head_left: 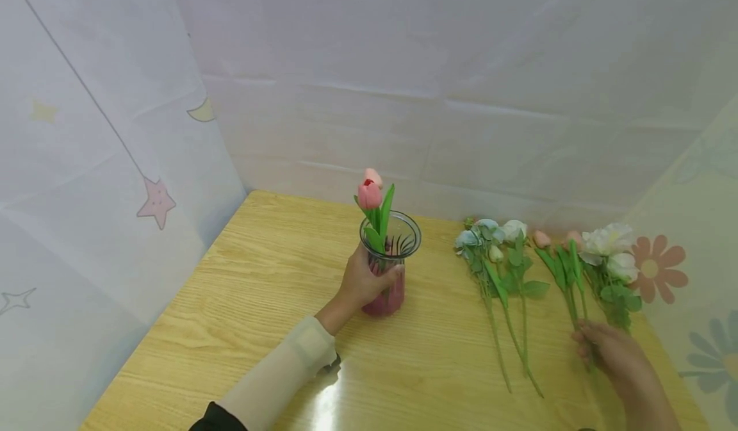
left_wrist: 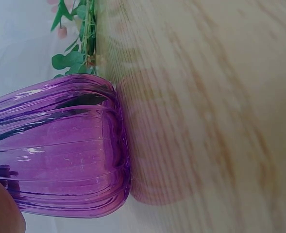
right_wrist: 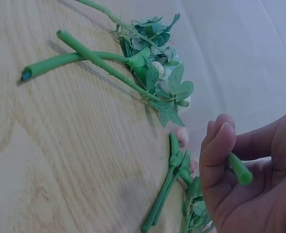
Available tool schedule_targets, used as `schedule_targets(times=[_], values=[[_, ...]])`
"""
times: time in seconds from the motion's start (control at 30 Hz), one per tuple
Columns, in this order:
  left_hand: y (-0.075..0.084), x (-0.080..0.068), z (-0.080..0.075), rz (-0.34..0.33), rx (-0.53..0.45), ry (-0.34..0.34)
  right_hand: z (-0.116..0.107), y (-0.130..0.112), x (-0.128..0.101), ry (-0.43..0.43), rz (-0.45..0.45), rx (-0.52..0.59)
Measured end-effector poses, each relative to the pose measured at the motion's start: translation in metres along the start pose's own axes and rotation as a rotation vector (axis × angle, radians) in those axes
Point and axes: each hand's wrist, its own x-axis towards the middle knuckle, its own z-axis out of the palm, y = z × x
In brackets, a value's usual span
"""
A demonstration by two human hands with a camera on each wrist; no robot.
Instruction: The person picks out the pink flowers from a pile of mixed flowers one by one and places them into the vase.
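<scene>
My left hand (head_left: 362, 282) grips the lower body of a ribbed glass vase (head_left: 395, 301) with a purple base, which stands upright on the wooden table (head_left: 259, 303). Two pink tulips (head_left: 369, 194) stand in it. In the left wrist view the purple vase (left_wrist: 60, 155) fills the left side, with a bit of my left hand (left_wrist: 2, 211) at the bottom corner. My right hand (head_left: 612, 353) lies at the lower ends of the flowers on the right. There my right hand (right_wrist: 252, 184) pinches the end of a thick green stem (right_wrist: 240, 169) between thumb and fingers.
Several loose artificial flowers lie on the table's right half: pale blue and white sprigs (head_left: 490, 242), pink tulips (head_left: 562, 258) and white blooms (head_left: 612, 248). Their stems (right_wrist: 84, 56) point toward me. Printed fabric walls (head_left: 115, 130) close in the left, back and right sides.
</scene>
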Motion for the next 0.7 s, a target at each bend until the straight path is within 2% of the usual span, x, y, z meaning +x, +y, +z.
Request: schedule_targets(times=[0.2,0.43,0.7], values=[[0.001,-0.001,0.0,0.009,0.014,0.006,0.002,-0.003,0.001,-0.021,-0.04,-0.007],[0.0,-0.001,0.0,-0.014,0.006,0.003,0.003,-0.008,0.002,-0.027,-0.034,-0.04],[-0.002,-0.001,0.002,-0.008,0.024,0.012,0.005,-0.013,0.0,0.0,-0.073,0.001]])
